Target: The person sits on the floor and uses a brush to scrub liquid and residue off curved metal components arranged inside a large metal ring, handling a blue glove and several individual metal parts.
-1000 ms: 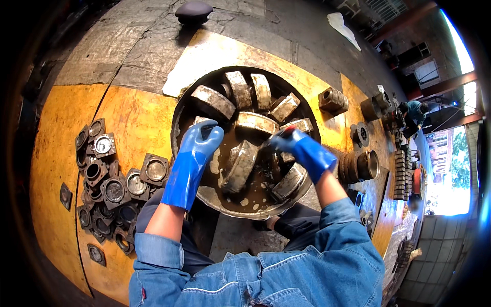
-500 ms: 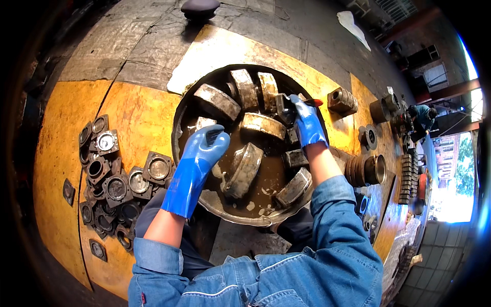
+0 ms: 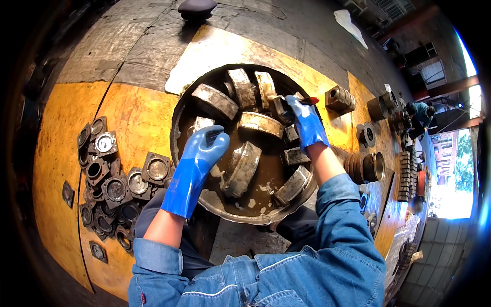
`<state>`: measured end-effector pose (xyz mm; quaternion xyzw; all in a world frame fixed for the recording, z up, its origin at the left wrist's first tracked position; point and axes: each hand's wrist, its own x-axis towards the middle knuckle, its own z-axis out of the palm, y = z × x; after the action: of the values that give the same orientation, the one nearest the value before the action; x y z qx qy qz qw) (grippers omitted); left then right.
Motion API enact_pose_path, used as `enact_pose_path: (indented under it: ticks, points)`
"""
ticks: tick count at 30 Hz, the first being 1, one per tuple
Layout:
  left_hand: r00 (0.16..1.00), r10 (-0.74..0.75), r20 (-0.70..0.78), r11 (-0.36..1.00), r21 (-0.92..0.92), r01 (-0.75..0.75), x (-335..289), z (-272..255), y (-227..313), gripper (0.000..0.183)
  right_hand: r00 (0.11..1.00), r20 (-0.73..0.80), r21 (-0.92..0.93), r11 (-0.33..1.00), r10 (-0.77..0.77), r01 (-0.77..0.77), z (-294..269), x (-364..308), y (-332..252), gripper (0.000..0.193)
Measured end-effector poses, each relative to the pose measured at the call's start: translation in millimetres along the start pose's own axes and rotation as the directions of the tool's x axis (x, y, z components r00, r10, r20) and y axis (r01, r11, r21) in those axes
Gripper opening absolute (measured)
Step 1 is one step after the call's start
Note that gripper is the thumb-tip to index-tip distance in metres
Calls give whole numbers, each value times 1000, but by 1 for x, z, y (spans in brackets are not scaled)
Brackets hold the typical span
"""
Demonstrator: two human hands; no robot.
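My left hand (image 3: 202,149), in a blue rubber glove, hovers over the left side of a round metal basin (image 3: 260,220). Its thumb and fingers are apart and curved, with nothing visible between them. A metal part (image 3: 203,123) lies just beyond its fingertips. My right hand (image 3: 308,122), gloved alike, is closed on a red-ended tool (image 3: 309,101) at the basin's far right; the tool's working end is hidden. A dark metal block (image 3: 281,109) sits against those fingers. Several thick metal pieces, among them a curved one (image 3: 261,124) and a tilted one (image 3: 243,170), lie in murky brown liquid (image 3: 263,192).
Square metal parts with round openings (image 3: 115,189) are heaped on the yellow boards (image 3: 56,148) at left. Metal rings (image 3: 372,167) and a ribbed cylinder (image 3: 340,100) stand at right. A dark round stool (image 3: 197,7) is beyond the basin. Another person (image 3: 422,113) bends at far right.
My right hand has shifted slightly left with the red-ended tool, whose red end now tilts differently. The left hand has held its pose. The whole view has moved a little.
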<state>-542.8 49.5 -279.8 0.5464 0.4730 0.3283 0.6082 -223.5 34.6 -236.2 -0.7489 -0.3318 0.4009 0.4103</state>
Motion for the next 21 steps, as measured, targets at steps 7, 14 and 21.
enact_pose_path:
  ticks: [7, 14, 21]
  points:
    - [999, -48, 20, 997, -54, 49, -1, 7, 7, 44, 912, 135, -112, 908, -389, 404, -1, 59, 3, 31]
    - [995, -94, 11, 995, -37, 95, -3, 6, 4, 42, 903, 208, -522, 738, -375, 427, 37, 119, -21, 19]
    - [996, -94, -4, 995, -25, 94, 2, 9, 3, 42, 971, 160, -725, 645, -180, 239, 52, 155, -57, 26]
